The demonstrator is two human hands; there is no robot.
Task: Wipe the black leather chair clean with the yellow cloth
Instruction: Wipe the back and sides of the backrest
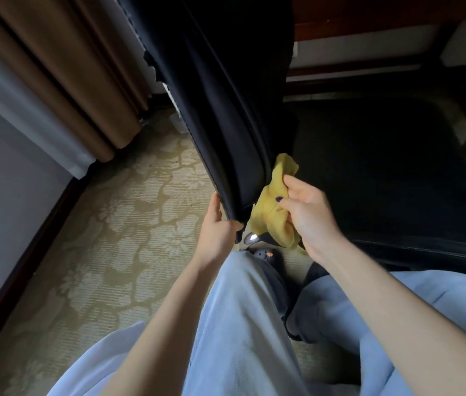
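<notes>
The black leather chair fills the upper middle and right of the head view: its backrest (226, 110) runs from the top down to the centre, and its dark seat (383, 172) spreads to the right. My left hand (217, 227) grips the backrest's near corner edge. My right hand (308, 215) holds the crumpled yellow cloth (271, 207) pressed against the inner side of the backrest near that corner. Part of the cloth hangs below my fingers.
Brown curtains (63, 75) and a grey wall (3, 172) stand at the left, with a dark skirting board below. The floor is patterned beige carpet (129, 224). My legs in light blue trousers (240, 324) and slippers sit under the hands. Dark wooden furniture (397, 18) is behind the chair.
</notes>
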